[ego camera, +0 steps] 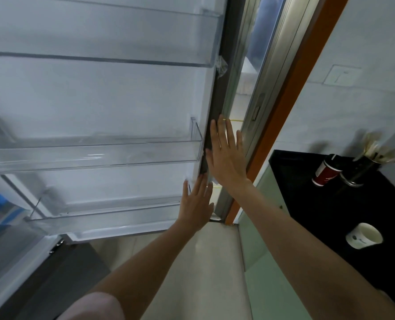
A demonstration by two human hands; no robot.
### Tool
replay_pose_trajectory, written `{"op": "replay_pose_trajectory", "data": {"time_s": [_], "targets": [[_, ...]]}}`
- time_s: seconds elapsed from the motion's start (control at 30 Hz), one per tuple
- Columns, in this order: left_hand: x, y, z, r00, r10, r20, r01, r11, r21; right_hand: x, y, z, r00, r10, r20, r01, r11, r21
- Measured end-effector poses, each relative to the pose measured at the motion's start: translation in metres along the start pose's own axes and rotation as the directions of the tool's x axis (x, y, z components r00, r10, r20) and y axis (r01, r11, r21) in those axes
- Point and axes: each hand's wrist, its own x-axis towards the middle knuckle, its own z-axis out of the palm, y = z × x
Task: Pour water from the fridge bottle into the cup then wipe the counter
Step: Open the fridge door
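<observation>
My 2 flat, straight-fingered hands, left hand and right hand, press the white fridge door's dark edge; push evenly (no bottle visible). White paper cup sits right, below my right hand.

A home kitchen is showing here: an open fridge door with clear shelves is standing beside a black counter holding a utensil holder.
</observation>
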Motion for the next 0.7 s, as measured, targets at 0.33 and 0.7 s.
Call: {"op": "replay_pose_trajectory", "data": {"time_s": [0.33, 0.7], "targets": [[-0.003, -0.006, -0.008, 0.998, 0.060, 0.017, -0.059, 0.998, -0.034, -0.002, -0.001, -0.008, 0.994, 0.007, 0.108, -0.001, 0.998, -0.056], [-0.085, -0.029, -0.002, 0.985, 0.040, -0.167, -0.038, 0.999, 0.018, -0.103, -0.019, 0.000, 0.992, -0.042, 0.116, 0.025, 0.989, 0.145]]}}
